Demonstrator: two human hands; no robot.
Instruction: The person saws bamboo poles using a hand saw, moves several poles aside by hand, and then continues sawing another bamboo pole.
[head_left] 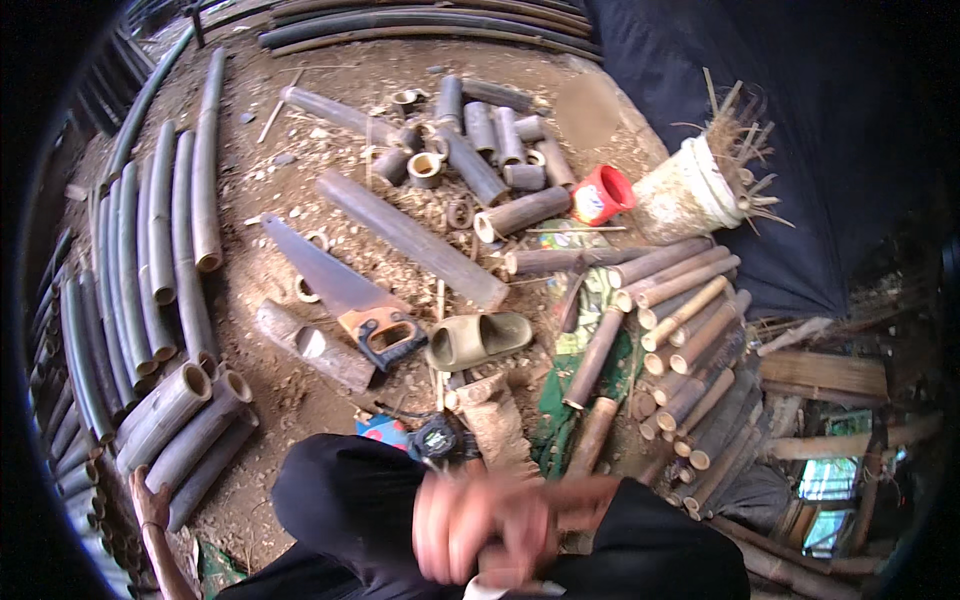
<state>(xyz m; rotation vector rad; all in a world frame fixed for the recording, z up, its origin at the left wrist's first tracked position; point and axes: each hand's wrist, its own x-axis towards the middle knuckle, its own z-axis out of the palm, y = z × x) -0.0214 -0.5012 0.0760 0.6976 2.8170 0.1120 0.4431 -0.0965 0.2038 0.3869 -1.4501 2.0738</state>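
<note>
The largest thing is the dirt ground (300, 150), strewn with chips and cut bamboo. Taking the hand saw (340, 290) near the middle as the landmark: far to its left a fan of long bamboo poles (160, 240) curves along the edge, and below-left of it lie several thick hollow bamboo culms (185, 420), open ends up. To the saw's upper right a dark tarpaulin (800, 150) covers the corner. Right of the saw sits a stack of short cut bamboo sections (690, 340), cut ends facing the viewer. Just right of the blade a long grey bamboo piece (410, 240) lies diagonally, and above that is a scatter of short bamboo offcuts (480, 140) and rings. Well to the upper right of the saw stands a white bucket (685, 190) stuffed with dry fibres, with a red cup (603, 194) on its side just left of it. The saw itself lies flat, blade pointing up-left, orange-and-black handle lower right. Just right of the handle rests an olive rubber slipper (480, 340). Below the handle lies a black tape measure (437, 438).

At the bottom, below the saw, the left hand (450, 530) and right hand (545, 520) meet over the dark-clothed lap. Both are motion-blurred; they appear pressed together, but whether they grip anything I cannot tell.
</note>
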